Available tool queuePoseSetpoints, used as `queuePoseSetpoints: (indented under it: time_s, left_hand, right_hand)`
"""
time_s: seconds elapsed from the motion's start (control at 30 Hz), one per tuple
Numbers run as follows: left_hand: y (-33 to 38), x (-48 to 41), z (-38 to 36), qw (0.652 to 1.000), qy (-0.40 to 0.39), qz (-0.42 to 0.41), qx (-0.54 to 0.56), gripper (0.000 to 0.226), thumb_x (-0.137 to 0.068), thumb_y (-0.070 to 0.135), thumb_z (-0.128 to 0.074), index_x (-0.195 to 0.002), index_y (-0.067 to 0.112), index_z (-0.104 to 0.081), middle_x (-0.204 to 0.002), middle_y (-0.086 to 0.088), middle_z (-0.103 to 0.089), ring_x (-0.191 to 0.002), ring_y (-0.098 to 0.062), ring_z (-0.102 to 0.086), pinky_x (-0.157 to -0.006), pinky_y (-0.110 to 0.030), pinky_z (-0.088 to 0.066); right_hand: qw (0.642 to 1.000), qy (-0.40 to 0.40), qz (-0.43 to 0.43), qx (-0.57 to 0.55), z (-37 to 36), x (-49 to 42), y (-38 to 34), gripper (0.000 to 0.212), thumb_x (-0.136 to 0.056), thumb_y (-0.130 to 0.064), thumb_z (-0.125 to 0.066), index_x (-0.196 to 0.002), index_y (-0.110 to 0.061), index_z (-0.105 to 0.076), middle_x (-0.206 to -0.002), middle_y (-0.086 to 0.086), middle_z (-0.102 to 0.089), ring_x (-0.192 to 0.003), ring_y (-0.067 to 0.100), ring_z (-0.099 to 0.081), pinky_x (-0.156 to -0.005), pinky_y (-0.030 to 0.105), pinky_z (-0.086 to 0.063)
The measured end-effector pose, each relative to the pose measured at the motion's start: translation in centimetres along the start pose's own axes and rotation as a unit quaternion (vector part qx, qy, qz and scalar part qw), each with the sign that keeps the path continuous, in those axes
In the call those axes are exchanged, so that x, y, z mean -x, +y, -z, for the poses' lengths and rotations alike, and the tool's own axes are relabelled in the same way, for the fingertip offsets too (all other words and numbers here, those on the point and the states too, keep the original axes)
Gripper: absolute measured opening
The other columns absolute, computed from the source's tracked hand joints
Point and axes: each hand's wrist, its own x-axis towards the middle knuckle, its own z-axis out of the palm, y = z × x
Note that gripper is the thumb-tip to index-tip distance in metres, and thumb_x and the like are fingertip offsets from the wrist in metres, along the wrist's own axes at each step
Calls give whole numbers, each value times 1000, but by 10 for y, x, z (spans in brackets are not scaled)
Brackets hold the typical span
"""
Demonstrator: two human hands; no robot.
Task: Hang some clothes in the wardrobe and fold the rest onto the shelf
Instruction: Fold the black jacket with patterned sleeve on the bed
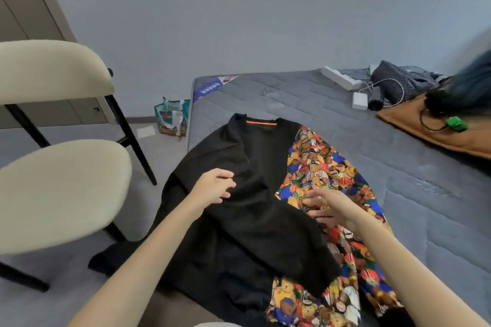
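A black sweatshirt (255, 220) with an orange neck tab and a teddy-bear print panel (321, 167) lies spread on the grey mattress (414, 180), its left side hanging over the mattress edge. My left hand (215, 186) hovers over the black chest area, fingers loosely spread and holding nothing. Over the seam where black meets the print, my right hand (329, 207) is blurred, fingers extended and empty. No wardrobe shelf or hanger is in view.
A cream padded chair (58, 188) with black legs stands close on the left. A printed bag (172, 119) sits on the floor by the mattress corner. A power strip (341, 77), charger (360, 100), dark garments (401, 82) and a brown cloth (435, 130) lie at the back right.
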Motion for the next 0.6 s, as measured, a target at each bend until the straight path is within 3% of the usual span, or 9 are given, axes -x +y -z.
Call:
queuePoseSetpoints:
  time_s: [0.1,0.23,0.3,0.37,0.47,0.6]
  left_hand:
    - [-29,-15,2,996,30,83,22,32,-95,19,-56,-127,16,-55,-112,-3,-59,-101,-19,-57,-82,-29,-47]
    - [-57,-35,7,982,87,153,73,48,-94,18,-58,-140,18,-42,-143,-10,-41,-126,-26,-44,-97,-40,-43]
    - [-64,-46,9,971,127,170,106,58,-93,19,-60,-145,21,-35,-148,-12,-32,-120,-25,-44,-98,-41,-44]
    - [-70,-57,12,956,170,186,148,69,-92,19,-62,-150,22,-26,-149,-13,-29,-115,-25,-45,-97,-40,-45]
    - [-82,-76,19,928,192,211,240,76,-92,17,-63,-152,17,-17,-146,-13,-38,-125,-31,-46,-96,-42,-46]
    - [-97,-102,33,904,176,231,314,53,-93,19,-62,-140,7,-42,-130,-10,-57,-107,-23,-59,-85,-33,-49]
  right_hand:
    - [998,-34,20,57,-16,-19,4,33,-99,-42,-48,-119,-18,-57,-109,0,-65,-90,20,-62,-79,35,-53]
    - [983,3,101,152,-51,-50,-13,31,-100,-31,-49,-122,-12,-58,-88,-2,-57,-69,12,-48,-59,21,-40]
    - [978,-2,119,169,-75,-69,-26,33,-98,-29,-52,-126,-12,-56,-96,-2,-58,-81,12,-53,-70,25,-45]
    - [978,-14,113,173,-97,-89,-38,41,-96,-31,-55,-132,-13,-50,-117,2,-58,-102,17,-56,-87,32,-48]
    - [980,-42,79,176,-126,-114,-53,59,-95,-35,-56,-145,-13,-35,-141,8,-47,-127,25,-46,-102,38,-43]
    - [966,1,69,248,-152,-149,-65,64,-91,-49,-55,-144,-18,-37,-145,8,-43,-133,31,-40,-113,46,-27]
